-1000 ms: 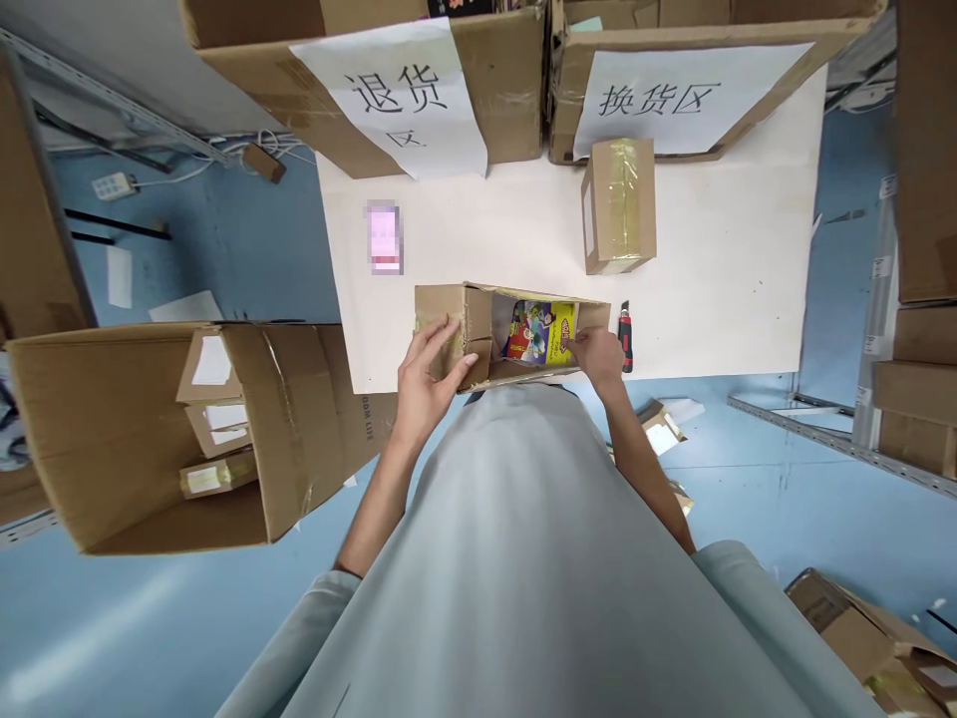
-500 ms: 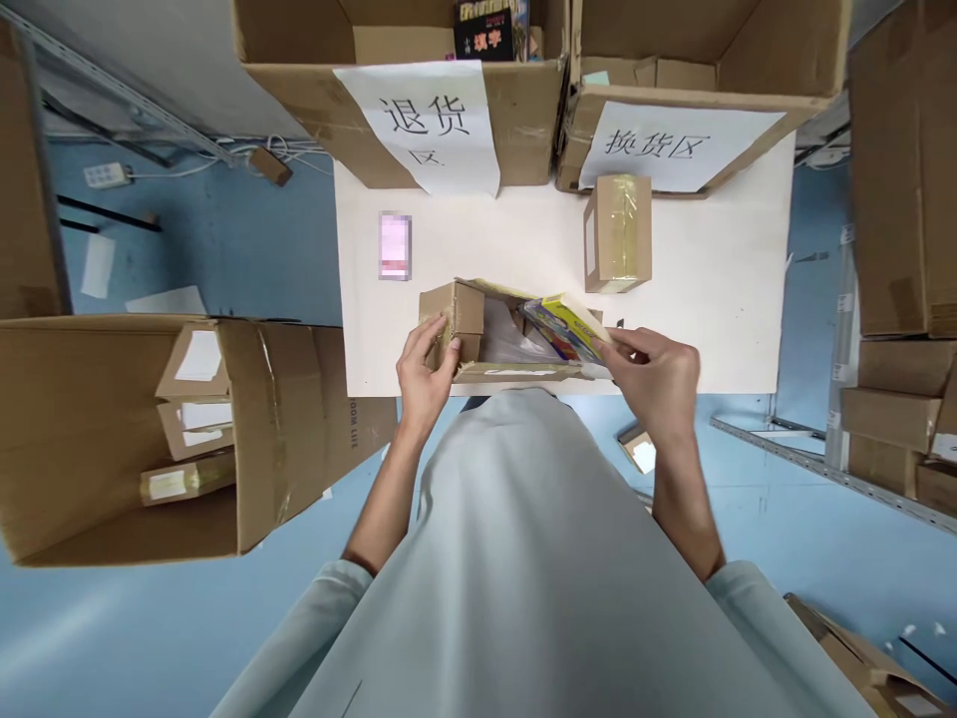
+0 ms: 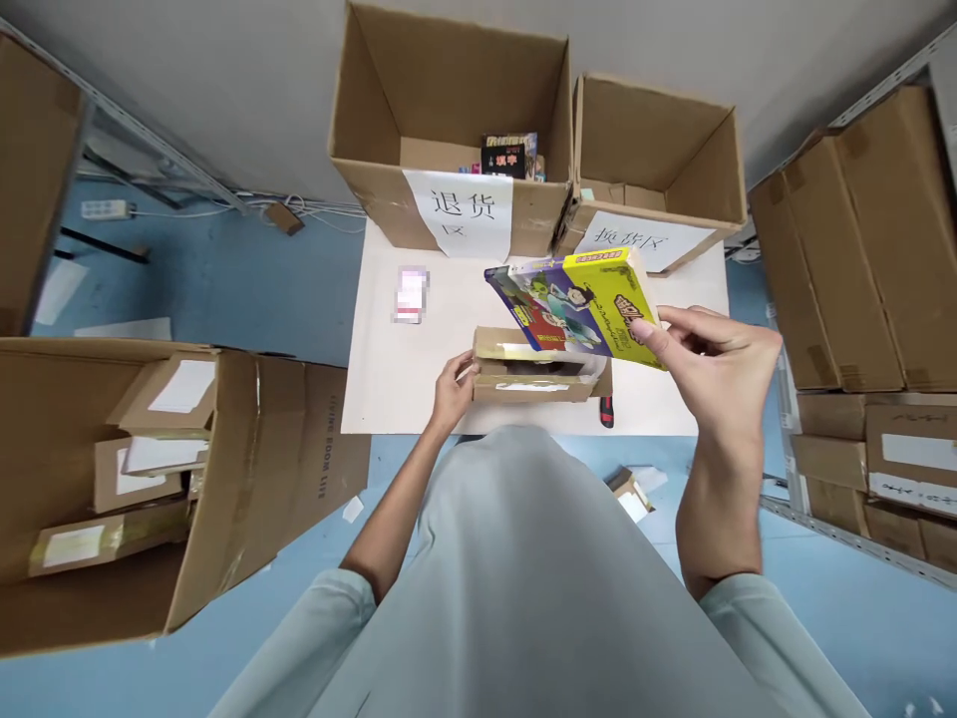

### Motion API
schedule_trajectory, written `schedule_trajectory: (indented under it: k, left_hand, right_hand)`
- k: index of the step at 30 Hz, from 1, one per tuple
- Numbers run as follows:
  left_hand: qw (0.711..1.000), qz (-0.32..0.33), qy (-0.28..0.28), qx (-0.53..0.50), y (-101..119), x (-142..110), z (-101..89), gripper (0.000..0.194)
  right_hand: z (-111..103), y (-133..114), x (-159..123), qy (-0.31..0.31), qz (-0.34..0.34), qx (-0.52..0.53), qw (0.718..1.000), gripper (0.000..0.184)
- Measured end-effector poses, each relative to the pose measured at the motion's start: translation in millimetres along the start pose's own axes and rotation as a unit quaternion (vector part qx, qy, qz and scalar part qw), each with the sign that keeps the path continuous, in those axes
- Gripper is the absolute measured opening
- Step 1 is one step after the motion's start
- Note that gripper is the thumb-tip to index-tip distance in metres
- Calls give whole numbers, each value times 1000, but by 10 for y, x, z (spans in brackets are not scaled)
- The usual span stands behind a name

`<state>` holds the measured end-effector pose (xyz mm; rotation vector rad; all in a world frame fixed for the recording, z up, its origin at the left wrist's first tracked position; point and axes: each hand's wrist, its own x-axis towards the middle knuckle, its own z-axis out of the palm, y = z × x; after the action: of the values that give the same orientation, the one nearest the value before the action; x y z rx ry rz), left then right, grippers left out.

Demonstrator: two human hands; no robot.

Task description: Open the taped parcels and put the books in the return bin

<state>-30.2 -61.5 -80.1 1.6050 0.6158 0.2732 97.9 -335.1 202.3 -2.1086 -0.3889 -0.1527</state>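
Observation:
In my right hand (image 3: 707, 364) is a colourful book (image 3: 579, 304) with a yellow, purple and red cover, pinched at its right end between thumb and fingers. It is raised and tilted above an opened cardboard box (image 3: 534, 389) near the table's front edge. My left hand (image 3: 454, 392) grips the left end of that box, thumb and fingers pressed to its side. Part of the box's opening is hidden below the book. A red and black box cutter (image 3: 606, 411) lies at the box's right corner.
Two large cartons with paper signs, a left carton (image 3: 374, 199) holding books and a right carton (image 3: 718, 214), stand at the table's back. A blurred pink item (image 3: 411, 295) lies on the white table (image 3: 378, 389). Left is a big carton (image 3: 246, 469) with parcels; stacked boxes (image 3: 837, 249) stand right.
My right hand has lifted the book up and out of the cardboard box. My left hand still holds the box's left end. The view has tipped upward, showing more of the back cartons.

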Motion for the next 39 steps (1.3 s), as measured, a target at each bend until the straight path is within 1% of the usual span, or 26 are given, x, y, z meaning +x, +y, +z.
schedule_trajectory:
  k: [2,3,5,7,9,10,12,14,16,17,20,22,24,26,28,30,32,34,35,37,39]
  left_hand:
    - [1000,3,7,-26,176,45,-92,75]
    - [999,18,12,-47,312,80,-165,72]
    - [994,67,9,-89,649,170,-328,66]
    - [988,125,-32,-89,1007,269,-463,70]
    - [983,152,-90,-57,1310,350,-531,76]
    - [981,150,-117,-38,1426,376,-538,74]
    - [978,120,-169,-13,1583,391,-507,66]
    - [971,64,-227,-32,1656,356,-440,62]
    - [958,12,-274,-79,1682,284,-359,64]
    - [953,-3,-284,-102,1686,242,-317,65]
    - [953,-3,-270,-138,1699,138,-202,64]
    - [959,1,-243,-149,1721,112,-140,63]
    - [966,6,-204,-161,1763,119,-89,65]
    - [973,25,-160,-164,1823,133,-41,65]
    - [980,51,-115,-155,1886,123,20,62]
    - [985,62,-87,-139,1931,66,108,59]
    - [987,56,-80,-124,1942,-37,221,59]
    - [989,56,-91,-102,1920,-161,337,63]
    - [989,62,-97,-90,1901,-216,385,66]
    - [987,91,-117,-64,1858,-286,441,68]
    - [983,123,-129,-44,1820,-274,429,60]
  right_hand:
    - [-21,-106,101,-12,-6,16,1000,32]
    - [-30,-160,162,-25,-7,24,999,33]
    - [-28,-262,298,-64,-6,40,997,36]
    - [7,-343,440,-116,1,53,992,41]
    - [70,-394,572,-167,6,57,984,49]
    - [108,-409,631,-191,5,53,980,52]
    - [191,-420,737,-228,-3,26,973,54]
    - [281,-413,828,-240,-23,-28,970,48]
    - [376,-386,906,-223,-46,-106,968,35]
    - [424,-365,935,-209,-54,-147,965,29]
    - [546,-276,946,-158,-57,-230,959,17]
    - [603,-216,854,-120,-60,-244,960,18]
    - [653,-176,678,-91,-71,-223,968,25]
    - [716,-164,450,-85,-77,-162,980,34]
    - [812,-184,223,-81,-59,-81,992,41]
    - [936,-230,40,-83,-21,-9,996,49]
    - [1067,-282,-75,-70,11,32,997,57]
    - [1173,-305,-119,-44,31,38,998,64]
    - [1207,-295,-116,-31,38,34,998,63]
    - [1228,-224,-73,-19,57,42,997,53]
    - [1180,-103,-5,-26,80,109,991,45]
